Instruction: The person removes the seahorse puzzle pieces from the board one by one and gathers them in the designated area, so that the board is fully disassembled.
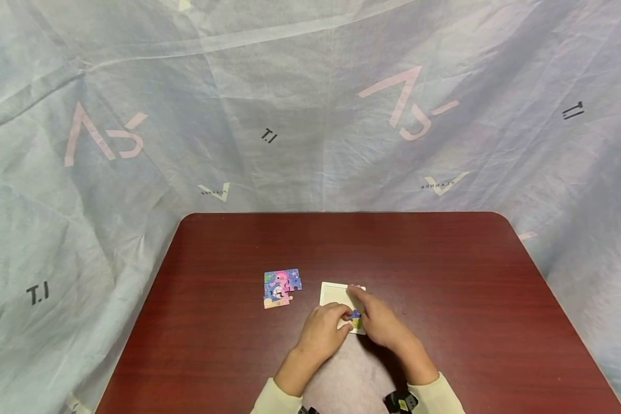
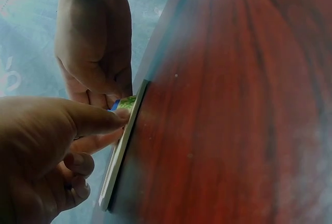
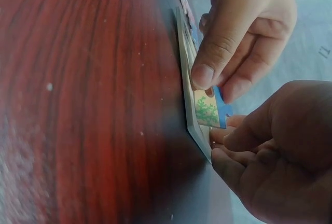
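A small, pale puzzle tray (image 1: 334, 292) lies near the table's front edge under both hands. My left hand (image 1: 322, 332) pinches a jigsaw piece (image 3: 206, 111) at the tray's near right corner. The piece is blue and yellow with a green plant print, and in the right wrist view it stands tilted above the tray floor. My right hand (image 1: 384, 323) holds the tray along its right side, its fingers curled at the rim and close to the piece. The fingers partly hide the tray's right half. Left of the tray sits a joined block of jigsaw pieces (image 1: 279, 286), pink and blue.
The dark red wooden table (image 1: 212, 351) has rounded far corners. Pale printed cloth (image 1: 300, 167) hangs behind it and at both sides. The person's light sleeves (image 1: 276, 399) reach in from the near side.
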A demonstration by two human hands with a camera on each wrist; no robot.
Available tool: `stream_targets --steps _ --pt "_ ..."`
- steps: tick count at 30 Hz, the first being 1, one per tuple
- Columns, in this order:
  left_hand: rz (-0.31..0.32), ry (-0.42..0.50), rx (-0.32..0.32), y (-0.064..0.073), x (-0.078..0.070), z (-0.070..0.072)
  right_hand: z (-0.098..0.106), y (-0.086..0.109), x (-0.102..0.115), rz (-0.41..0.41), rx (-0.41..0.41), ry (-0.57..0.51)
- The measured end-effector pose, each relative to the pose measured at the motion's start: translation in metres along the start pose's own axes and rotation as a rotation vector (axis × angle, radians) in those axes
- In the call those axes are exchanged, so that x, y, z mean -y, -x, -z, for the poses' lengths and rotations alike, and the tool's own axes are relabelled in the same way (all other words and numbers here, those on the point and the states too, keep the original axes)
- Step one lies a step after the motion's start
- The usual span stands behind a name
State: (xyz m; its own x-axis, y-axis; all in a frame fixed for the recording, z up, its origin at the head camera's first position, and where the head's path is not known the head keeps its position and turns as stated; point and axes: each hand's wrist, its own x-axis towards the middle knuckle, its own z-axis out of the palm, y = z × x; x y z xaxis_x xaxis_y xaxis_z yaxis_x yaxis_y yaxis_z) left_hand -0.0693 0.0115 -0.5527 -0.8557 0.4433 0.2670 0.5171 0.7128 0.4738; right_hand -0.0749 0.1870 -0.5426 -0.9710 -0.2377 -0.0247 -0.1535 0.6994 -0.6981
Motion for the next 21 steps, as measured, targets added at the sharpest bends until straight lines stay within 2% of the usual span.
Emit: stream_targets --steps 14,21 --pt "0.018 0.051 -0.040 0.0006 0.0031 0.0036 -0.0014 0.0003 -0.0011 0.004 0.009 0.007" --pt "0.051 0.101 -0.078 0.0008 0.0045 0.0072 -0.0004 0.0001 -0.0005 0.003 0.012 0.020"
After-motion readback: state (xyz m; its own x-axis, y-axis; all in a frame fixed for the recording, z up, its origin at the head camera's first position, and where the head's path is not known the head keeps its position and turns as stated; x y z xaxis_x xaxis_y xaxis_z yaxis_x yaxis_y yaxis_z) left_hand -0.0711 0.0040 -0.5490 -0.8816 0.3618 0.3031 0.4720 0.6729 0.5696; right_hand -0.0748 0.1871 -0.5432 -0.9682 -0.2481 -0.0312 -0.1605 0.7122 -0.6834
